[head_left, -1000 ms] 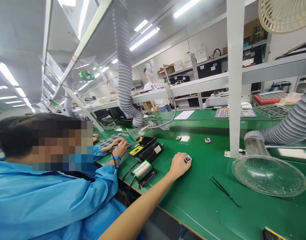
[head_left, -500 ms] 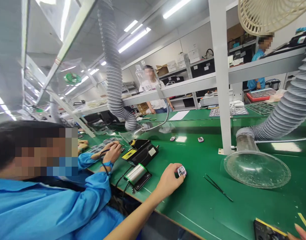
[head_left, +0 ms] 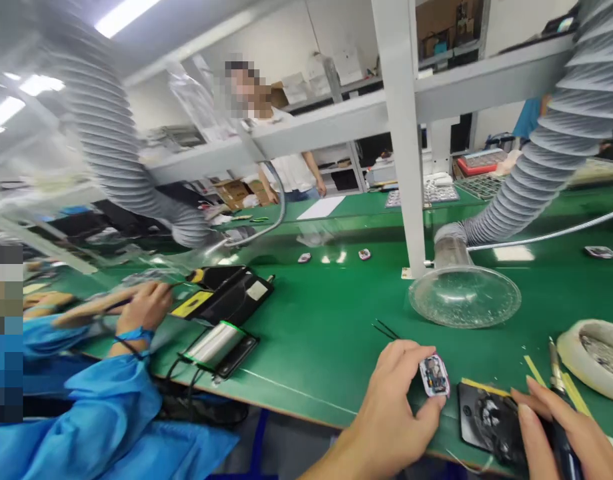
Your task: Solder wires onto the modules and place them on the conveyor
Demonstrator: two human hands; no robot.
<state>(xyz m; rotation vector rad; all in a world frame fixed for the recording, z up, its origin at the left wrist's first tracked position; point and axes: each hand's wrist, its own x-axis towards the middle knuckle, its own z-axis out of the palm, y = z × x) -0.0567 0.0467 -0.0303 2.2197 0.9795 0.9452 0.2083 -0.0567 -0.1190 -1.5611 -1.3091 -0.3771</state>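
Device in left fingers has moved rightward, near the black block.

The left grip pinches between thumb and fingers; the right grip has slightly bent fingers.

On a green tabletop, in front of a clear, round plastic hood, the left hand pinches a small, white-and-pink rounded device, its inner parts exposed. To the device's side, nearer the wearer than the hood, the right hand has fingers beside a metal-tipped, black-handled tool, above a flat, yellow-edged black block. Right of the hood sits a cream, thick-rimmed bowl; well left, a silver, green-rimmed cylinder.
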